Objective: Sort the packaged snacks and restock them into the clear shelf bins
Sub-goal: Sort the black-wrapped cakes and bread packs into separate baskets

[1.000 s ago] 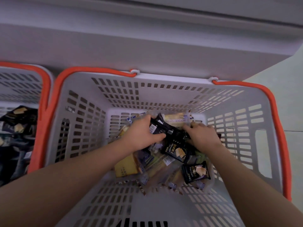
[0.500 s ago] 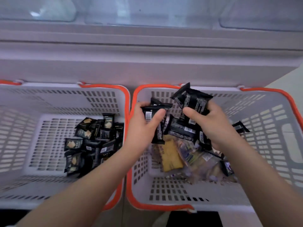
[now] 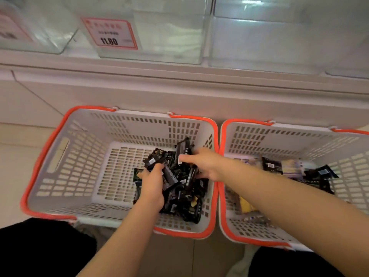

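Two white baskets with orange rims stand side by side on the floor. The left basket (image 3: 60, 156) holds a pile of black snack packets (image 3: 185, 198) in its right half. My left hand (image 3: 152, 184) is down in that pile and grips black packets (image 3: 154, 161). My right hand (image 3: 203, 164) reaches across into the same basket and pinches an upright black packet (image 3: 182, 149). The right basket (image 3: 289, 136) holds mixed packets, black ones (image 3: 321, 174) and yellow or clear ones (image 3: 246, 206), partly hidden by my right forearm.
Clear shelf bins (image 3: 169, 31) sit on the white shelf above the baskets, one with a red-framed price tag (image 3: 109, 34) reading 11.80. The white shelf ledge (image 3: 179, 80) juts out just behind the baskets. My dark trouser knees fill the bottom corners.
Both hands have lifted black packets out of the right basket and carried them left into the left basket. The view has swung left and up, bringing the shelf bins into sight.
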A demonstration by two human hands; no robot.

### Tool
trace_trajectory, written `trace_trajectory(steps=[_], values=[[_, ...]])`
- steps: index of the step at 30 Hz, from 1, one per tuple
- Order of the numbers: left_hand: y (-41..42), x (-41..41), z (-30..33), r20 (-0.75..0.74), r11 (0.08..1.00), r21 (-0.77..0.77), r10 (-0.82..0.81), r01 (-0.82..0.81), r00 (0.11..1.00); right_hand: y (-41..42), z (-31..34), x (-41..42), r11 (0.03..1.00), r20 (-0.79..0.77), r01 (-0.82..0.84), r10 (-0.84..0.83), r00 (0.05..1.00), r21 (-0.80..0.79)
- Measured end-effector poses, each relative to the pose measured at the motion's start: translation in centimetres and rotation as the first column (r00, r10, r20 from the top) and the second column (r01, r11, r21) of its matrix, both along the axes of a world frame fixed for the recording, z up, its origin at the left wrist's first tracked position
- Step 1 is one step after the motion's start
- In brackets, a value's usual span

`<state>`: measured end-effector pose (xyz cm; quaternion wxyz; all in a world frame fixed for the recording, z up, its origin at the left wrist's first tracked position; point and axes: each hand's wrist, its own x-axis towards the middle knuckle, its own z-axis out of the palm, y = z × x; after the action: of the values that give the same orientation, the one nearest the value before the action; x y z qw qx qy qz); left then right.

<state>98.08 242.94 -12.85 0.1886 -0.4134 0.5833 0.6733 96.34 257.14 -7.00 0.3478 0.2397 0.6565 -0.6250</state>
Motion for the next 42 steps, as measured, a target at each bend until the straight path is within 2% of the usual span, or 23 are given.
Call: trace_trajectory(steps=[3, 4, 5, 6, 7, 8, 9, 10, 11, 12, 13, 15, 18, 20, 22, 24, 26, 29, 31, 36, 38, 40, 42], values=[[0.0, 0.6, -2.0, 0.049, 0.965, -0.124, -0.225, 0.23, 0.973, 2.3, -0.6, 1.3, 0.995, -0.022, -0.095, 0.096, 0.995, 0.027], [-0.1, 0.9, -2.4, 0.057, 0.914, -0.173, -0.363, 0.368, 0.93, 3.4, -0.6, 1.7, 0.995, -0.033, -0.099, 0.099, 0.994, 0.028], [-0.1, 1.2, -2.8, 0.076, 0.779, -0.242, -0.579, 0.578, 0.812, 4.5, -0.6, 2.1, 0.996, -0.048, -0.087, 0.089, 0.995, 0.033], [-0.2, 1.5, -2.9, 0.119, 0.538, -0.316, -0.794, 0.781, 0.596, 5.7, -0.4, 2.5, 0.997, -0.065, -0.061, 0.063, 0.996, 0.044], [-0.2, 1.8, -3.0, 0.184, 0.273, -0.386, -0.913, 0.881, 0.364, 6.9, -0.4, 2.9, 0.998, -0.085, -0.027, 0.032, 0.996, 0.06], [0.0, 2.1, -2.9, 0.231, 0.072, -0.463, -0.952, 0.883, 0.199, 8.1, -0.5, 3.4, 0.997, -0.106, 0.015, -0.007, 0.994, 0.071], [0.4, 2.2, -2.4, 0.239, -0.004, -0.541, -0.96, 0.841, 0.149, 9.3, -0.7, 3.9, 0.995, -0.124, 0.066, -0.057, 0.991, 0.077], [1.1, 2.4, -1.7, 0.194, 0.028, -0.626, -0.963, 0.78, 0.189, 10.5, -0.9, 4.3, 0.99, -0.141, 0.122, -0.11, 0.984, 0.078], [1.8, 2.4, -0.8, 0.098, 0.11, -0.719, -0.962, 0.686, 0.256, 11.7, -1.2, 4.9, 0.982, -0.159, 0.179, -0.166, 0.973, 0.067], [2.9, 2.5, 0.1, -0.022, 0.19, -0.797, -0.958, 0.573, 0.287, 12.9, -1.7, 5.6, 0.97, -0.169, 0.24, -0.23, 0.958, 0.041], [4.1, 2.5, 1.2, -0.132, 0.249, -0.841, -0.955, 0.481, 0.264, 14.1, -2.3, 6.5, 0.955, -0.169, 0.295, -0.287, 0.943, 0.024], [7.4, 2.4, 2.8, -0.245, 0.27, -0.863, -0.963, 0.427, 0.113, 16.4, -3.8, 8.7, 0.93, -0.137, 0.357, -0.344, 0.929, 0.085], [13.6, 3.3, 3.0, -0.264, 0.165, -0.847, -0.956, 0.506, -0.13, 20.1, -6.6, 12.3, 0.896, -0.058, 0.395, -0.392, 0.918, 0.201], [17.3, 4.0, 1.2, -0.221, 0.047, -0.826, -0.944, 0.561, -0.245, 22.9, -8.6, 14.6, 0.873, -0.069, 0.276, -0.272, 0.96, 0.401], [20.5, 4.1, -1.4, -0.103, -0.127, -0.807, -0.932, 0.577, -0.348, 25.8, -10.5, 16.3, 0.754, -0.048, 0.076, -0.059, 0.997, 0.652], [23.3, 3.7, -3.8, 0.037, -0.286, -0.771, -0.912, 0.569, -0.408, 28.6, -12.4, 16.9, 0.629, -0.022, -0.002, 0.031, 0.999, 0.777], [25.6, 2.8, -5.6, 0.122, -0.359, -0.729, -0.906, 0.582, -0.406, 30.6, -14.0, 16.4, 0.549, -0.028, -0.009, 0.058, 0.998, 0.836], [28.1, 1.4, -7.7, 0.164, -0.338, -0.7, -0.933, 0.629, -0.32, 32.6, -16.3, 15.0, 0.434, -0.018, -0.064, 0.181, 0.983, 0.899], [29.5, 0.7, -8.9, 0.192, -0.348, -0.701, -0.933, 0.623, -0.305, 33.4, -17.5, 14.0, 0.351, 0.04, -0.152, 0.306, 0.951, 0.924], [32.5, -0.1, -11.6, 0.32, -0.493, -0.726, -0.859, 0.479, -0.4, 35.1, -18.7, 12.8, 0.342, 0.055, -0.269, 0.525, 0.85, 0.9], [33.5, -0.3, -12.8, 0.377, -0.551, -0.714, -0.822, 0.432, -0.426, 35.6, -18.8, 12.7, 0.309, 0.091, -0.347, 0.616, 0.782, 0.886], [34.5, -0.3, -13.8, 0.43, -0.585, -0.702, -0.803, 0.406, -0.413, 35.8, -18.8, 12.4, 0.274, 0.17, -0.453, 0.669, 0.724, 0.848], [35.3, -0.4, -14.3, 0.454, -0.579, -0.74, -0.805, 0.343, -0.381, 36.1, -18.7, 11.6, 0.225, 0.246, -0.514, 0.677, 0.693, 0.828]])
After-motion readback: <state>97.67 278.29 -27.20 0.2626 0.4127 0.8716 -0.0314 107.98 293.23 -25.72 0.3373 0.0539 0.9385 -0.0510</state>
